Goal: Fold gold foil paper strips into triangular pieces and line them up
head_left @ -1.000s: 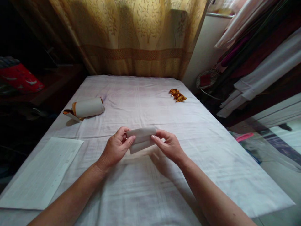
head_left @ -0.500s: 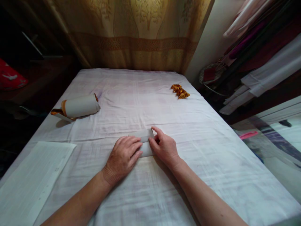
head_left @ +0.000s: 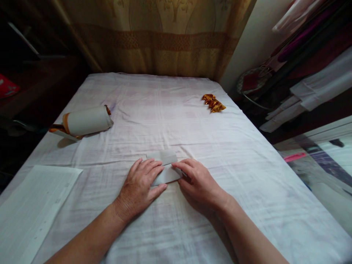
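Note:
A small sheet of grey-white paper (head_left: 167, 174), folded along its length, lies on the bed in front of me. Flat across its left part rests my left hand (head_left: 141, 179), fingers stretched out and thumb at the near edge. My right hand (head_left: 194, 179) pinches the paper's near right corner, which lifts slightly off the cloth. Beyond the fold, the far flap (head_left: 168, 157) shows a lighter band. Part of the paper is hidden under my left fingers.
A white-backed roll with golden foil edges (head_left: 88, 121) lies at the left. Nearer is a large pale sheet (head_left: 44, 205). Several crumpled golden foil pieces (head_left: 213, 103) sit at the far right of the checked bedsheet (head_left: 154, 110). Clothes (head_left: 324, 84) hang beyond the right edge.
My right hand has shifted from the far right corner to the near right edge, raising it a little. My left fingers have spread, and the view has moved slightly.

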The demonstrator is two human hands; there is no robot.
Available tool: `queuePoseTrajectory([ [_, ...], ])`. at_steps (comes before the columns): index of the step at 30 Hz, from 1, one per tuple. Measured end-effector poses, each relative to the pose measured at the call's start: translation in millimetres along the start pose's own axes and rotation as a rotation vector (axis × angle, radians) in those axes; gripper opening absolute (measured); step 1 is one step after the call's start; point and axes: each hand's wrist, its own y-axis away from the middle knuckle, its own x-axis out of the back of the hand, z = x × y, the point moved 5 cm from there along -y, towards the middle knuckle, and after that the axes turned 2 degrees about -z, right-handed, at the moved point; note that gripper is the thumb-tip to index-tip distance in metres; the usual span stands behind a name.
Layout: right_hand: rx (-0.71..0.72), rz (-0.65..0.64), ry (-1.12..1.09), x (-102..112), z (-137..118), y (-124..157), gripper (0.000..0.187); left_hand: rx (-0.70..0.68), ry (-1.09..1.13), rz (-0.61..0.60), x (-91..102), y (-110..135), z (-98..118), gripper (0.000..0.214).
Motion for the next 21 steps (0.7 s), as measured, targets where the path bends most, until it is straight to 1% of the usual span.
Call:
queuePoseTrajectory([
  [4,-0.011,0.009,0.199,-1.6,-3.8,-2.7,0.029,-0.007,-0.004,-0.01,0.5,-0.7,-0.4,0.039],
  [6,-0.002,-0.005,0.254,0.1,-6.7,-3.1,0.027,-0.021,0.005,-0.009,1.0,-1.0,-0.8,0.036],
  [8,0.037,-0.031,0.271,1.0,-9.7,-2.8,0.028,-0.032,0.018,-0.003,1.6,-1.0,-1.5,0.031],
  [11,0.109,-0.053,0.221,-0.2,-10.6,-1.9,0.022,-0.037,0.047,0.009,3.6,-0.5,-2.4,0.026],
  [14,0.103,-0.033,0.128,-3.3,-4.8,-2.2,0.018,-0.026,0.09,0.015,6.1,-0.7,-3.0,0.025],
  [16,0.065,0.01,0.064,-5.6,0.4,-3.9,0.016,-0.002,0.123,0.019,7.2,-1.6,-4.5,0.025],
  [18,0.021,0.083,0.006,-7.5,4.8,-6.8,0.014,0.026,0.15,0.038,7.4,-3.0,-7.4,0.025],
  [21,-0.05,0.184,-0.031,-11.1,9.4,-12.4,0.012,0.07,0.16,0.103,7.0,-4.9,-13.2,0.021],
])
